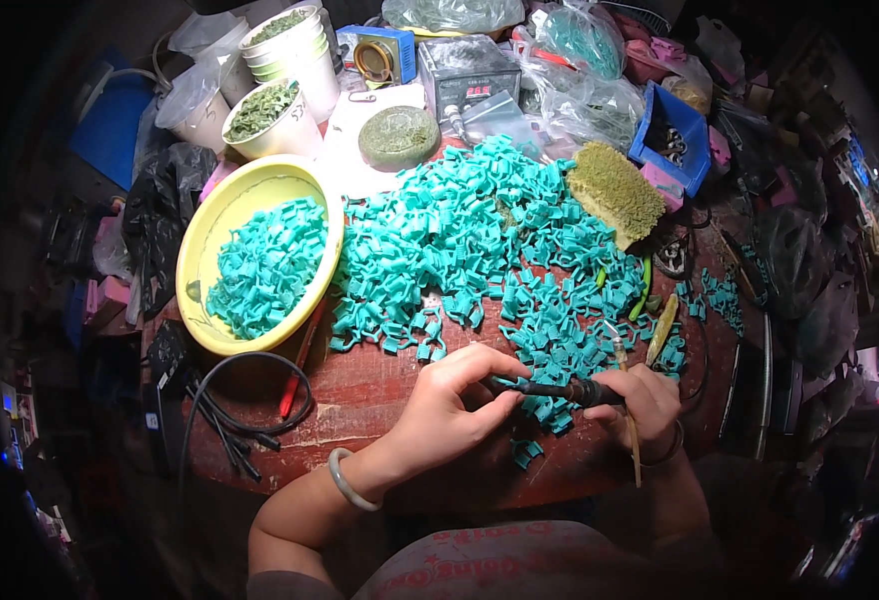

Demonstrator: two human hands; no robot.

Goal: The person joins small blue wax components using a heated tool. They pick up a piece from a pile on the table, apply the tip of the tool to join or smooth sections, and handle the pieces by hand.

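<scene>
My left hand [460,395] is pinched at the table's near edge around a small teal plastic clip [505,380], mostly hidden by the fingers. In my right hand [650,405] lies a black pen-shaped soldering iron [585,391], its tip pointing left, right at the clip. The same hand also keeps a thin wooden stick [634,440] between its fingers, roughly upright in the picture. Beyond both hands spreads a big heap of similar teal clips [440,230]. A single loose clip [527,453] lies on the near side of the hands.
At left, a yellow basin [192,265] holds more clips, beside a black cable [222,365] and a red-handled tool [290,392]. Behind stand white buckets [290,130], a round greenish stone-like block [400,137], a grey box with a red display [472,75], a yellow-green sponge-like pad [615,195] and a blue bin [695,170].
</scene>
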